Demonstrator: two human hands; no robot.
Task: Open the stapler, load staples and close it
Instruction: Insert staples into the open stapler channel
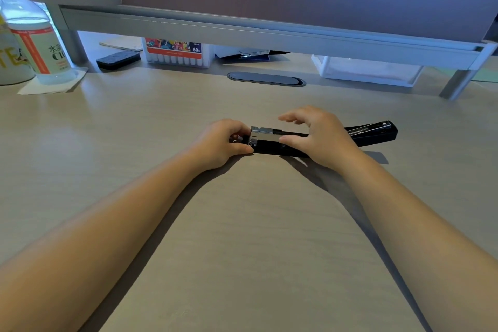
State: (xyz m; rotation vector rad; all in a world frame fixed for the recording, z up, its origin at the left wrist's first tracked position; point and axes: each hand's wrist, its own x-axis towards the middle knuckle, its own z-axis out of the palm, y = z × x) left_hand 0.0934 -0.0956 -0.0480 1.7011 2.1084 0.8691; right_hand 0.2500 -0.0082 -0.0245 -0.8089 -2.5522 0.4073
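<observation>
Stapler lies flat on desk at frame centre, opened out: metal magazine end faces left, black lid swung back to the right, resting on desk surface.

Left hand: fingers curled, thumb and fingertips closed on the stapler's left end, at the base.

Right hand: thumb pressed against magazine side; remaining fingers spread and raised above it, not gripping. Staples not discernible in either hand.

Background, upper frame: monitor shelf, marker box beneath it, eraser left of box, bottle at upper left.
</observation>
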